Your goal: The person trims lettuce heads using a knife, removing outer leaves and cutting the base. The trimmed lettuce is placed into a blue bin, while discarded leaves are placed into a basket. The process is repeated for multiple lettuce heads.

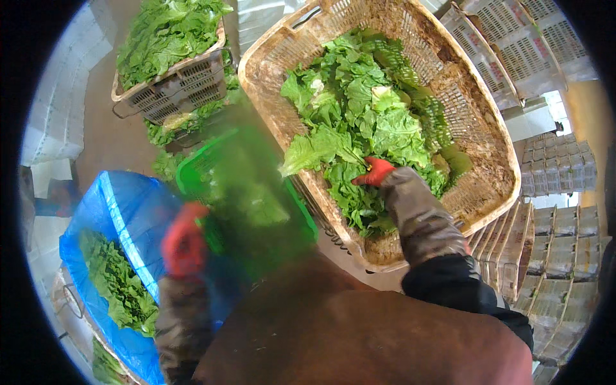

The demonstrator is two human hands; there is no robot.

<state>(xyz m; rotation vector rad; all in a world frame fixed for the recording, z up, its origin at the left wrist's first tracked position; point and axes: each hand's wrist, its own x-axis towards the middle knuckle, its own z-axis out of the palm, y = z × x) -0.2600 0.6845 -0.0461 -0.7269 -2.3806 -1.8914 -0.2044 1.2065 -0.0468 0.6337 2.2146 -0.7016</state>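
Observation:
My right hand [376,172], in a red glove, reaches into a large soiled plastic basket [269,91] and rests against loose leaf lettuce [358,101]. A thin dark tool [356,158] with a yellow spot, perhaps a small knife, shows at its fingers; its far part is lost among the leaves. My left hand [185,240], also red-gloved, is motion-blurred in front of a blue plastic bag [139,192]. Whether it holds anything cannot be made out. Between my hands stands a green plastic crate [190,168] with lettuce inside, much of it veiled by a green blur.
Lettuce [166,41] heaps over a grey handled crate [187,82] at upper left, with loose leaves [168,166] below it. More leaves [118,276] lie in the blue bag at left. Stacked plastic crates [560,163] line the right side. A brown apron [337,332] covers my front.

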